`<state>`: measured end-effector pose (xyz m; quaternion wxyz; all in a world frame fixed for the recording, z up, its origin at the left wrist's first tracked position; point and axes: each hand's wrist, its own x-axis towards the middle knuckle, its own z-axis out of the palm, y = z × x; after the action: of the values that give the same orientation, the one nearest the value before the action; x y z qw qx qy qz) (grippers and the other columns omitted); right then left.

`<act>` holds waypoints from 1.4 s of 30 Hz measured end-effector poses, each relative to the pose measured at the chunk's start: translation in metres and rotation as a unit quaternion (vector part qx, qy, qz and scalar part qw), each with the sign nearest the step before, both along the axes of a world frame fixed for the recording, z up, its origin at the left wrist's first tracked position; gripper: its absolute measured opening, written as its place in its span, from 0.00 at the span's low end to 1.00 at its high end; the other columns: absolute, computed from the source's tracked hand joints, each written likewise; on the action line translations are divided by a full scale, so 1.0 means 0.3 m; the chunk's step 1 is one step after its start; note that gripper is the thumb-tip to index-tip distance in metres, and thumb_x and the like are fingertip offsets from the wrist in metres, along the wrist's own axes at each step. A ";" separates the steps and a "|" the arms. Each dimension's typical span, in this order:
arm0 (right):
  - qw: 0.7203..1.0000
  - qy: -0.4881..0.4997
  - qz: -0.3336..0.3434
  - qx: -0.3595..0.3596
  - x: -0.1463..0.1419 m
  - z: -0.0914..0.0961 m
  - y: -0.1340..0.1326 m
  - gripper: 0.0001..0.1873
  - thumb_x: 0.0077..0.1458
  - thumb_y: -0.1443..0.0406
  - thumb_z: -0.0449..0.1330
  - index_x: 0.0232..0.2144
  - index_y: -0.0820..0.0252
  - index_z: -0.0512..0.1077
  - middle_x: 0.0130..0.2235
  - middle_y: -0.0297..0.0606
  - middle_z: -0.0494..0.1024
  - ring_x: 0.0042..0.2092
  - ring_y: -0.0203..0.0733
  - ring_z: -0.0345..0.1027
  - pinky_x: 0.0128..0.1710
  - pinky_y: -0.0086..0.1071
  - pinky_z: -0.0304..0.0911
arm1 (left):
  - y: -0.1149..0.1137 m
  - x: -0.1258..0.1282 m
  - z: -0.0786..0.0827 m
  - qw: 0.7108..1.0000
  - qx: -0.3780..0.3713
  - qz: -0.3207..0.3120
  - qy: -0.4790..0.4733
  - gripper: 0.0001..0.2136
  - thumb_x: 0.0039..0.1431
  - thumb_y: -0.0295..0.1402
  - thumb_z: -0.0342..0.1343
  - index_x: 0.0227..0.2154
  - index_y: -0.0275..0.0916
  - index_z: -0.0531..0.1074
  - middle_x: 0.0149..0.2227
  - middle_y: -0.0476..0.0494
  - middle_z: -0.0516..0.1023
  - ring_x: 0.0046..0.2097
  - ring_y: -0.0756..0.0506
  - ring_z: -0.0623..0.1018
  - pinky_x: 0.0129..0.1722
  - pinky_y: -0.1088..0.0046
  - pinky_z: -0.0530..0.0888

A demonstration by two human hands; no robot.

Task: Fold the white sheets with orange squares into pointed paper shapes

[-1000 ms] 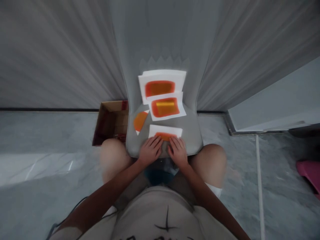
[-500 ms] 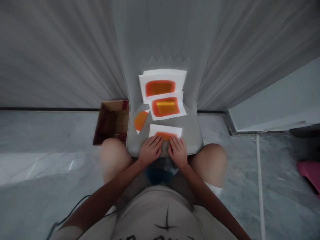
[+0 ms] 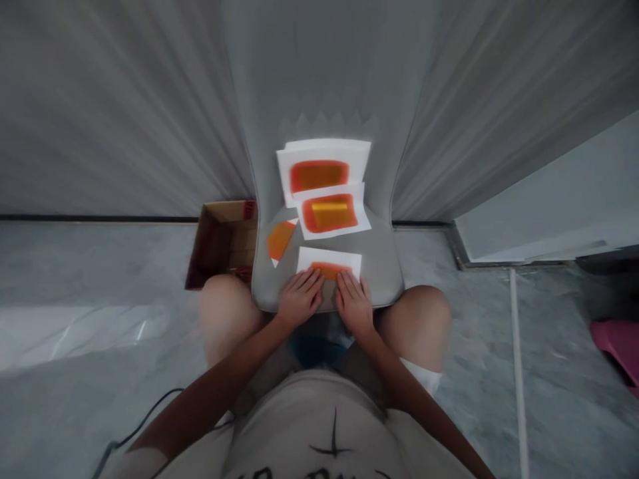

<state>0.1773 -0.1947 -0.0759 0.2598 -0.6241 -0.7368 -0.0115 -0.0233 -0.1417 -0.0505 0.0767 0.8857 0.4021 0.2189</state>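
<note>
L hand (image 3: pixel 299 299) and R hand (image 3: pixel 354 305) lie flat, palms down, side by side w/ a narrow gap betw. them, fingers extended and slightly spread. Neither has hold of anything: both are open, fingertips just resting on the lower edge of a white paper sheet (image 3: pixel 328 259) w/ an orange patch (image 3: pixel 329 269), which sits at 12 o'clock from the body on a grey padded chair seat (image 3: pixel 382 266). Further out at 12, a 2nd white sheet (image 3: pixel 319 214) w/ a red-orange patch and a gold-yellow rectangle (image 3: pixel 329 214) overlaps a 3rd white sheet (image 3: pixel 319 174) w/ a similar patch. An orange cut piece (image 3: pixel 279 241) w/ white corners lies on the seat at approx 11. Open cardboard box (image 3: pixel 224 239) stands on the floor at 10, beside the seat. Bare knees (image 3: pixel 224 313) flank the seat. Grey pleated curtain (image 3: pixel 124 113) rises behind; pink object (image 3: pixel 619 349) sits at 3 on marble-look floor (image 3: pixel 100 266), right at frame edge. Black cable (image 3: pixel 144 416) runs at 7.
</note>
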 end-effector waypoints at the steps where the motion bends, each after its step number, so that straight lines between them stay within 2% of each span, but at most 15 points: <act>1: 1.000 -0.002 0.001 -0.004 0.000 0.005 -0.003 0.28 0.73 0.65 0.50 0.72 0.62 0.61 0.68 0.48 0.71 0.70 0.51 0.64 0.74 0.55 0.47 | 0.000 -0.001 0.000 1.000 0.000 0.000 -0.001 0.22 0.71 0.31 0.50 0.66 0.43 0.71 0.66 0.43 0.73 0.69 0.40 0.71 0.71 0.52 0.67; 5: 1.000 -0.006 -0.001 -0.024 0.014 0.017 -0.029 0.29 0.74 0.62 0.50 0.73 0.61 0.59 0.69 0.50 0.70 0.71 0.52 0.62 0.75 0.58 0.44 | -0.005 -0.027 -0.008 1.000 0.001 0.017 -0.005 0.25 0.71 0.32 0.51 0.70 0.41 0.66 0.67 0.40 0.72 0.69 0.39 0.71 0.71 0.52 0.67; 9: 0.998 0.000 -0.047 -0.042 0.034 0.009 -0.081 0.30 0.74 0.59 0.51 0.73 0.63 0.58 0.68 0.54 0.69 0.72 0.55 0.60 0.73 0.63 0.44 | -0.020 -0.071 -0.018 0.999 0.013 0.048 0.008 0.30 0.71 0.35 0.52 0.74 0.38 0.58 0.69 0.35 0.68 0.70 0.36 0.69 0.72 0.49 0.65; 12: 0.996 -0.001 -0.078 -0.046 0.033 -0.001 -0.106 0.31 0.75 0.58 0.49 0.73 0.65 0.58 0.68 0.58 0.69 0.71 0.57 0.60 0.72 0.64 0.44 | -0.030 -0.086 -0.024 0.998 0.025 0.055 0.018 0.31 0.72 0.36 0.52 0.74 0.35 0.56 0.70 0.33 0.66 0.71 0.35 0.68 0.73 0.49 0.63; 15: 0.994 -0.005 -0.102 -0.049 0.012 0.004 -0.112 0.32 0.75 0.58 0.48 0.73 0.69 0.57 0.69 0.60 0.68 0.72 0.58 0.59 0.72 0.64 0.45 | -0.033 -0.082 -0.029 0.997 0.031 0.062 0.026 0.30 0.72 0.36 0.50 0.74 0.34 0.56 0.70 0.33 0.66 0.71 0.36 0.67 0.73 0.49 0.62; 19: 0.989 -0.013 -0.141 -0.031 -0.065 0.054 -0.107 0.31 0.75 0.63 0.46 0.74 0.74 0.54 0.72 0.61 0.62 0.75 0.59 0.50 0.73 0.63 0.45 | -0.031 -0.077 -0.037 0.997 0.017 0.069 0.039 0.29 0.73 0.37 0.48 0.74 0.34 0.57 0.71 0.34 0.65 0.72 0.37 0.66 0.74 0.50 0.61; 21: 0.993 -0.012 -0.110 -0.029 -0.134 0.090 -0.092 0.31 0.74 0.64 0.46 0.74 0.72 0.52 0.73 0.59 0.59 0.76 0.56 0.47 0.74 0.61 0.45 | -0.029 -0.082 -0.042 0.997 0.007 0.066 0.041 0.28 0.74 0.37 0.47 0.73 0.34 0.59 0.71 0.35 0.65 0.73 0.37 0.65 0.74 0.51 0.59; 24: 0.999 -0.014 -0.015 -0.046 -0.246 0.127 -0.044 0.32 0.74 0.61 0.47 0.74 0.71 0.53 0.74 0.56 0.58 0.77 0.53 0.45 0.75 0.57 0.42 | -0.025 -0.096 -0.050 0.998 -0.001 0.048 0.039 0.28 0.72 0.34 0.47 0.72 0.34 0.60 0.72 0.36 0.63 0.74 0.38 0.63 0.75 0.52 0.59; 28: 0.994 0.003 0.005 -0.106 -0.310 0.114 0.026 0.34 0.74 0.56 0.48 0.73 0.71 0.55 0.74 0.54 0.59 0.76 0.54 0.47 0.76 0.57 0.39 | -0.024 -0.105 -0.053 0.998 0.001 0.047 0.040 0.27 0.70 0.31 0.46 0.71 0.35 0.64 0.71 0.37 0.65 0.73 0.39 0.64 0.75 0.53 0.59; 33: 0.992 -0.016 0.000 -0.127 -0.206 0.067 0.022 0.33 0.75 0.54 0.45 0.72 0.70 0.58 0.73 0.54 0.61 0.76 0.53 0.49 0.75 0.54 0.41 | -0.032 -0.089 -0.041 0.998 0.012 0.057 0.036 0.27 0.71 0.34 0.48 0.70 0.33 0.64 0.70 0.34 0.67 0.73 0.38 0.65 0.74 0.52 0.59; 38: 0.991 -0.032 -0.079 -0.102 -0.058 0.045 -0.060 0.32 0.76 0.56 0.41 0.73 0.67 0.57 0.72 0.54 0.62 0.74 0.52 0.54 0.74 0.59 0.39 | -0.037 -0.073 -0.031 0.997 0.021 0.070 0.000 0.26 0.73 0.37 0.48 0.70 0.32 0.64 0.69 0.33 0.69 0.72 0.37 0.67 0.73 0.52 0.61; 42: 0.987 -0.030 -0.125 -0.093 -0.015 0.030 -0.098 0.32 0.76 0.57 0.40 0.73 0.66 0.57 0.72 0.54 0.64 0.73 0.53 0.55 0.73 0.63 0.38 | -0.036 -0.070 -0.029 0.997 0.021 0.069 -0.007 0.26 0.73 0.36 0.49 0.70 0.32 0.64 0.69 0.33 0.69 0.72 0.37 0.67 0.74 0.52 0.60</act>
<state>0.1727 -0.2242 -0.0670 0.1751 -0.7320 -0.6584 0.0064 -0.0442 -0.1526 -0.0590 0.0457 0.8555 0.4574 0.2383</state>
